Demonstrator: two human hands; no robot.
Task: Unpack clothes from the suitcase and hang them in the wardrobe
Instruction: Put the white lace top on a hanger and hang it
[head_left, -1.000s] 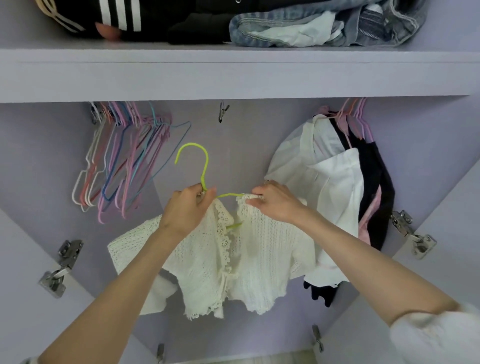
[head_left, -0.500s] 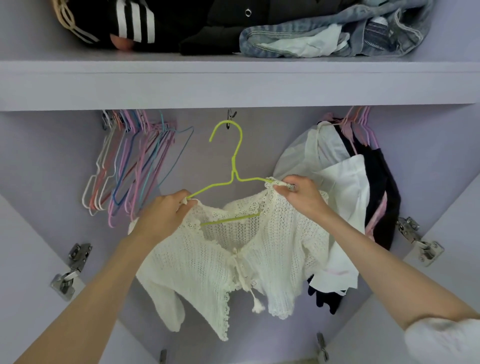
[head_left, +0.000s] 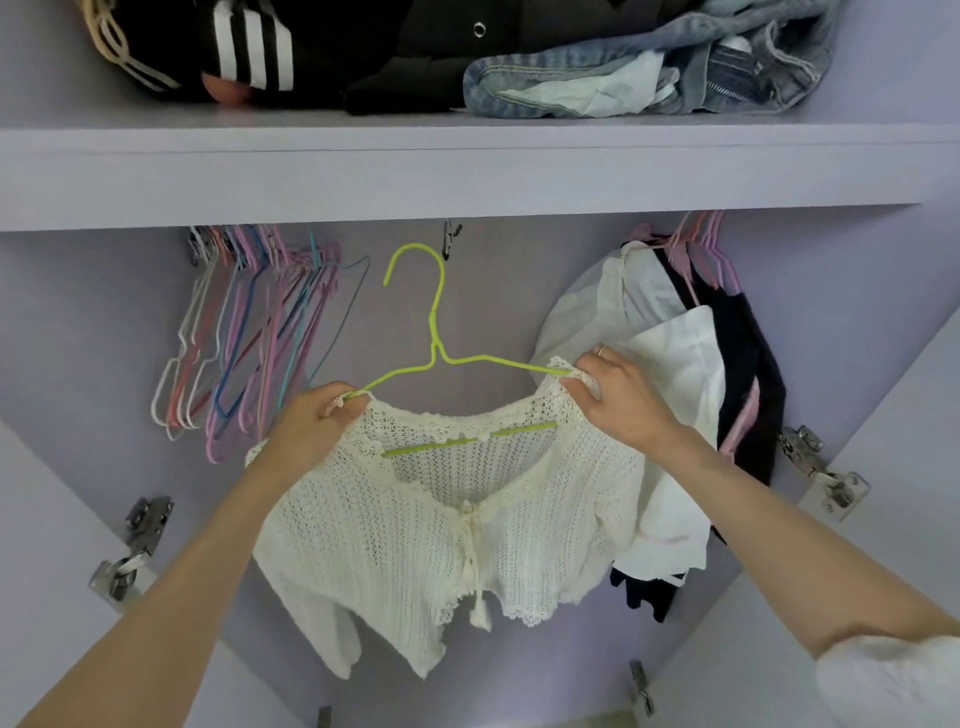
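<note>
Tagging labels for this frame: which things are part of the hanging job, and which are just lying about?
In the job:
left hand
right hand
white crochet cardigan
lime-green wire hanger

Lying about:
empty hangers
hung garments
jeans
black striped garment
shelf
door hinges

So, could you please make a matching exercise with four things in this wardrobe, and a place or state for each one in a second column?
Things:
1. crochet cardigan
2. jeans
3. empty hangers
4. white shirt

Places or states:
A. lying on the top shelf
B. bunched at the left, bare
C. on the green hanger, held by both hands
D. hanging at the right, beside dark clothes

Pairs: 1-C, 2-A, 3-B, 4-D
</note>
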